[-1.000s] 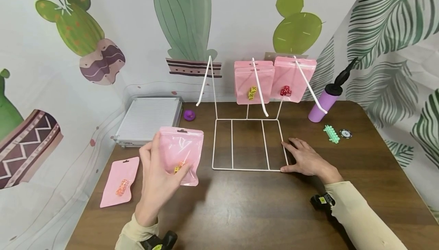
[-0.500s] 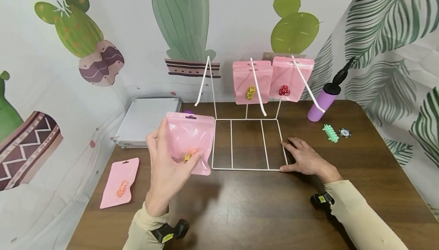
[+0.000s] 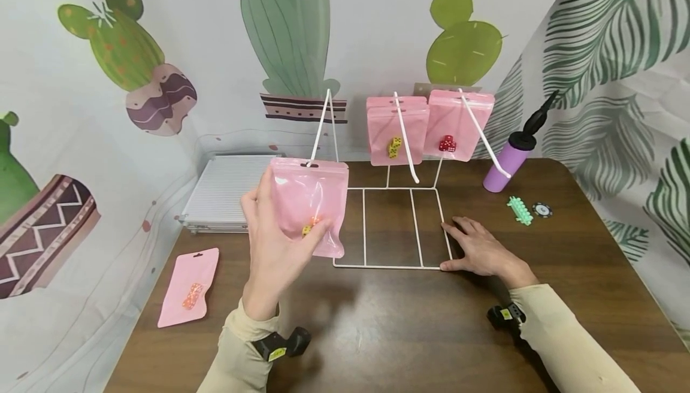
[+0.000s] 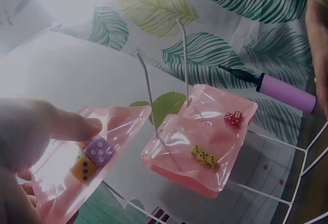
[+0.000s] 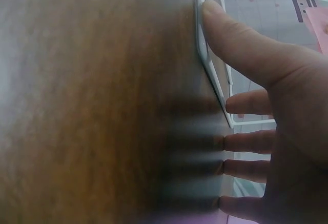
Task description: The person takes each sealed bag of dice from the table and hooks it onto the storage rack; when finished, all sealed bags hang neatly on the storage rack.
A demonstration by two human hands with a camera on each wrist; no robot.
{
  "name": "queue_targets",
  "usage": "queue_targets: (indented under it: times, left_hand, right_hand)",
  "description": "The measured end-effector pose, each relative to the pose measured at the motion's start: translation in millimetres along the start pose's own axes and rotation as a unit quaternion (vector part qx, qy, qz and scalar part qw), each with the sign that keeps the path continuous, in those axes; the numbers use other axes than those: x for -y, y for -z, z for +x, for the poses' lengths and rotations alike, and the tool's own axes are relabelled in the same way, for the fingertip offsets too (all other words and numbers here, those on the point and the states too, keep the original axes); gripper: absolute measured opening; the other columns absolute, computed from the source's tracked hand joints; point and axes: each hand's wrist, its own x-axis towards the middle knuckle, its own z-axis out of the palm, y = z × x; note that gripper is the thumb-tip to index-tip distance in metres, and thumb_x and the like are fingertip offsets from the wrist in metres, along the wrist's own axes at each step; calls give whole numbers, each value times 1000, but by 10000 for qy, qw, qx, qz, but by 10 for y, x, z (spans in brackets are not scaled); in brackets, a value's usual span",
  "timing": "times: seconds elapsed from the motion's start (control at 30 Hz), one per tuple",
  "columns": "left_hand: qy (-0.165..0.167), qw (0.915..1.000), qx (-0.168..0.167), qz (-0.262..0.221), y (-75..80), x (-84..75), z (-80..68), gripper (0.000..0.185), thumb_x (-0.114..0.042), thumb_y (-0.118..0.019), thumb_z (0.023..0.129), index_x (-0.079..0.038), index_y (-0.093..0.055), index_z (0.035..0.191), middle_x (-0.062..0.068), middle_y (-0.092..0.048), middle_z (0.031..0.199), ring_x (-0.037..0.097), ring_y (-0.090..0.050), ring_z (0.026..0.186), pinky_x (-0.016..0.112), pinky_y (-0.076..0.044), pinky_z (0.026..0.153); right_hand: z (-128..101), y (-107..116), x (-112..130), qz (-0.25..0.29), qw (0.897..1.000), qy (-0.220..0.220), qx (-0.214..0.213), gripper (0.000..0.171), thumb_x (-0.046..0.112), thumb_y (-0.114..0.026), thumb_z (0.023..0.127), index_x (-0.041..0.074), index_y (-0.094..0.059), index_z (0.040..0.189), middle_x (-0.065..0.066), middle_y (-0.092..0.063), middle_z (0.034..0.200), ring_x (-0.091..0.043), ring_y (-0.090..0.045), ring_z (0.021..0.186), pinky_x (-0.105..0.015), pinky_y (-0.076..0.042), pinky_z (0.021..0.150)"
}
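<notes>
My left hand (image 3: 280, 249) pinches a pink zip bag (image 3: 309, 189) between thumb and fingers. A yellow die and another die show through its film; in the left wrist view the second die (image 4: 100, 151) looks purple. The bag's hang hole overlaps the tip of the left hook (image 3: 320, 129) on a white wire rack (image 3: 388, 267); whether the hook passes through, I cannot tell. My right hand (image 3: 477, 249) rests at the rack base's right front corner, thumb (image 5: 241, 42) on the wire and fingers spread over the table.
Pink bags with yellow dice (image 3: 398, 126) hang on the middle hook, and a bag with red dice (image 3: 458, 123) on the right one. Another pink bag (image 3: 188, 285) lies at left. Around stand a silver case (image 3: 232, 189), purple pump (image 3: 507, 168), green piece (image 3: 520, 210) and chip (image 3: 542, 209).
My left hand has carried the pink bag up and to the right, from beside the rack to the left hook's tip. My right hand has stayed on the rack's corner.
</notes>
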Motion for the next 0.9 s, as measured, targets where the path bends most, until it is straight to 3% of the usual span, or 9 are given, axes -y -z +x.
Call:
queue_targets:
  times: [0.3, 0.9]
  left_hand:
    - [104, 9999, 96, -49, -67, 27, 73, 114, -29, -91, 62, -30, -25, 155, 16, -38, 123, 23, -38, 115, 42, -43, 90]
    - [272, 9995, 153, 3, -148, 101, 64, 114, -30, -91, 63, -30, -23, 155, 15, -37, 127, 23, -41, 116, 44, -44, 89]
  right_hand:
    - [-22, -1, 14, -35, 9998, 53, -162, 95, 58, -73, 77, 0, -42, 145, -33, -35, 146, -53, -28, 135, -66, -27, 108]
    - [-23, 13, 11, -13, 10000, 10, -87, 95, 61, -71, 77, 1, -41, 145, -33, -34, 146, -53, -27, 135, -66, -26, 108]
